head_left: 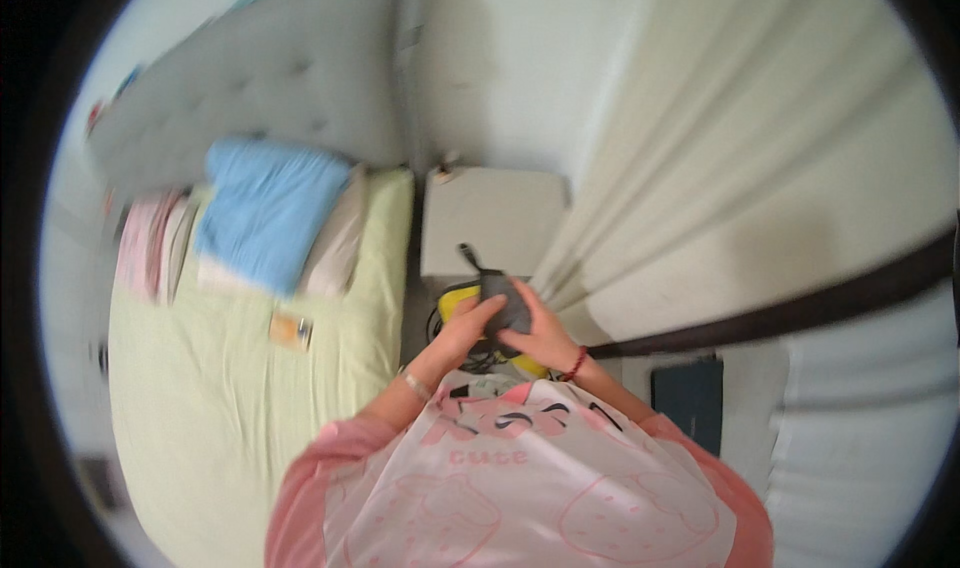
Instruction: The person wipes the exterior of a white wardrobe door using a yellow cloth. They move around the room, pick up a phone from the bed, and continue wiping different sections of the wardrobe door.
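Fingers (532, 306) of both hands curled closed around a grey pouch (512, 313)!
Left hand (464, 328) on its left side, right hand (550, 340) on its right; beyond it sit something yellow (456, 298), the pale nightstand (495, 218) and, leftward, the bed (350, 388).

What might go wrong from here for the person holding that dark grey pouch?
The dark grey pouch could slip, since only the left hand and right hand appear to support it; it might then land on the yellow item or black cords below.
Its strap loop sticks out freely and might catch on something.
Those loosely looped cords could also tangle or snag a foot, though no feet show.
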Action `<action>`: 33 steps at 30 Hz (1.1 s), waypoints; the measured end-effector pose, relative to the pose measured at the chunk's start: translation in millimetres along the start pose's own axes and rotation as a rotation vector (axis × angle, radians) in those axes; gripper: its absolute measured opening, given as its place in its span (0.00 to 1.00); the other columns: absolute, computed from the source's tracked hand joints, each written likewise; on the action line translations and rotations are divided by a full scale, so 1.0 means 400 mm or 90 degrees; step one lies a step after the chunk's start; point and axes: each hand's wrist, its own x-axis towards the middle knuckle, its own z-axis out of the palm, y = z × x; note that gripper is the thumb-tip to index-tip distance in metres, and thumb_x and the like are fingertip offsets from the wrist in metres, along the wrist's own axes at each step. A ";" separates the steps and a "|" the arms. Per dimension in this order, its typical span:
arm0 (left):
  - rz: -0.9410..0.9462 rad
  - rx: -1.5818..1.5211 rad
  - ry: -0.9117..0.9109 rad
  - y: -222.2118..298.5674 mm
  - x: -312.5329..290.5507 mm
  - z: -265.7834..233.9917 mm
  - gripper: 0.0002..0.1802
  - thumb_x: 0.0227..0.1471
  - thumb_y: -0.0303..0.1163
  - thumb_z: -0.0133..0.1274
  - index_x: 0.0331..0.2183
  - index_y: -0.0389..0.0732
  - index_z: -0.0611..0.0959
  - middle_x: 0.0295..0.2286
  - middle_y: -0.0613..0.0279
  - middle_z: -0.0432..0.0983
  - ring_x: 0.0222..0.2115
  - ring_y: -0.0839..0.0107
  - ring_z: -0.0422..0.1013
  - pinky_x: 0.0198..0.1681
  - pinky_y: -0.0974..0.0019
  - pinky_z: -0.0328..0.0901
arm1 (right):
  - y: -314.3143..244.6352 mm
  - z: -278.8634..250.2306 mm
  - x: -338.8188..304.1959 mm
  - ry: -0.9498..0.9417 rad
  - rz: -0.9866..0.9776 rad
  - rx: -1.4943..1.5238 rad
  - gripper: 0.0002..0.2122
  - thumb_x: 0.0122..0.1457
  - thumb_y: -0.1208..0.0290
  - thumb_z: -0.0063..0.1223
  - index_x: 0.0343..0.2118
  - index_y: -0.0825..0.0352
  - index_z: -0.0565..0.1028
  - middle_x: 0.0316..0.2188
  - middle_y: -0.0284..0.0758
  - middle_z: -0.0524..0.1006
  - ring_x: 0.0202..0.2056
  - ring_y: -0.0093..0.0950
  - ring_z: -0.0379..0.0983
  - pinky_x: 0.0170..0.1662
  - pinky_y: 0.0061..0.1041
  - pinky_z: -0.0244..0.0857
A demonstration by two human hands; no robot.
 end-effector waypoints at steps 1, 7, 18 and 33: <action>0.018 0.001 0.001 -0.002 -0.010 0.000 0.20 0.55 0.40 0.49 0.42 0.33 0.77 0.37 0.63 0.75 0.36 0.74 0.70 0.42 0.70 0.65 | 0.025 0.005 0.003 -0.010 -0.013 -0.015 0.38 0.46 0.72 0.61 0.60 0.69 0.54 0.51 0.42 0.67 0.51 0.30 0.65 0.53 0.27 0.60; 0.017 0.008 0.065 0.013 -0.097 -0.082 0.17 0.55 0.41 0.51 0.39 0.38 0.79 0.33 0.68 0.75 0.33 0.80 0.69 0.39 0.72 0.64 | 0.055 0.062 0.068 -0.135 -0.027 -0.090 0.34 0.46 0.73 0.58 0.58 0.66 0.58 0.51 0.44 0.68 0.51 0.36 0.67 0.53 0.29 0.60; -0.064 -0.250 0.522 -0.246 -0.158 -0.686 0.19 0.51 0.43 0.52 0.42 0.42 0.74 0.32 0.65 0.72 0.32 0.73 0.70 0.37 0.66 0.65 | -0.025 0.226 0.198 -0.276 0.093 -0.212 0.33 0.46 0.71 0.59 0.57 0.68 0.59 0.50 0.46 0.68 0.51 0.36 0.67 0.53 0.29 0.60; -0.314 -0.041 0.986 -0.382 -0.019 -1.146 0.46 0.33 0.51 0.65 0.47 0.31 0.67 0.42 0.43 0.68 0.45 0.48 0.65 0.46 0.53 0.64 | -0.031 0.386 0.285 -0.333 0.259 -0.320 0.35 0.47 0.69 0.59 0.58 0.69 0.57 0.51 0.47 0.67 0.51 0.38 0.66 0.53 0.32 0.60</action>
